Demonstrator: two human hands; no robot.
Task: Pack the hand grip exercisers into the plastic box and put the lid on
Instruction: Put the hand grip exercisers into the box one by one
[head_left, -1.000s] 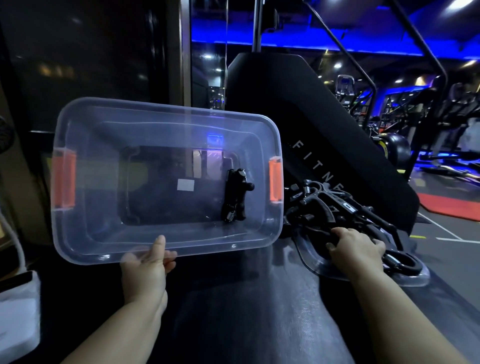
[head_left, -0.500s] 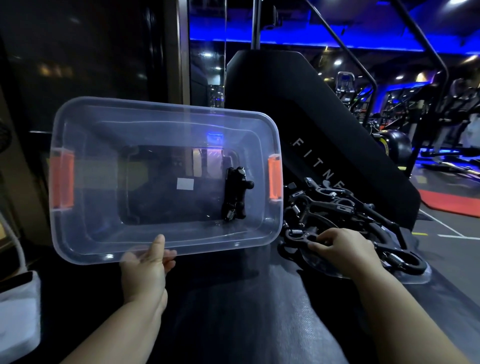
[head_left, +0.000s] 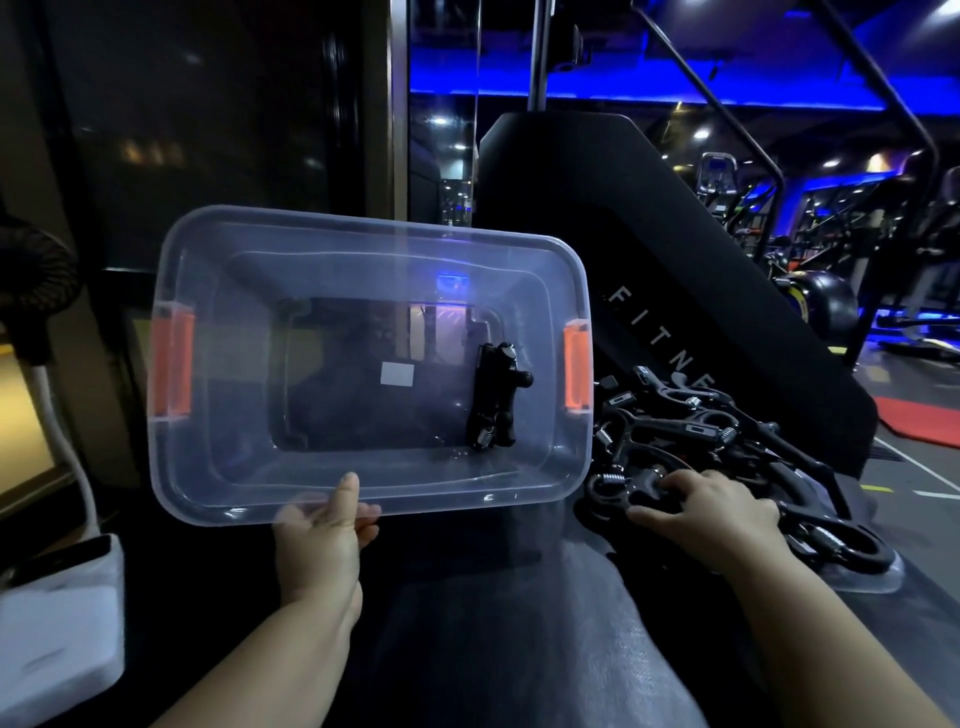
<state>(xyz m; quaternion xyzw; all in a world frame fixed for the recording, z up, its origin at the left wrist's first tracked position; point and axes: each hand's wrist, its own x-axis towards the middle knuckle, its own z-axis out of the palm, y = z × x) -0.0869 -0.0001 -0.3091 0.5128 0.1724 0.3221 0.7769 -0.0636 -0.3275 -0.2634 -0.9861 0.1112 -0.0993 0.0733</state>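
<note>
Plastic box (head_left: 363, 483) held tilted toward camera by left hand (head_left: 324, 535), grip clamped on near rim. One exerciser (head_left: 493, 402) seen inside, near right orange latch (head_left: 576, 366). Right hand (head_left: 711, 512) laid on pile of exercisers (head_left: 696, 431) heaped on clear lid (head_left: 862, 577) beside box; fingers curled on one, closure not fully seen. Risk: springs and handles judged interlocked, so neighbours may be dragged off lid; tilted box may let contents slide out.

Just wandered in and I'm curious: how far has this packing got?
Barely begun. One exerciser lies in the clear plastic box, which the left hand tilts up. The right hand is grasping another from the pile. The pile and lid remain.
</note>
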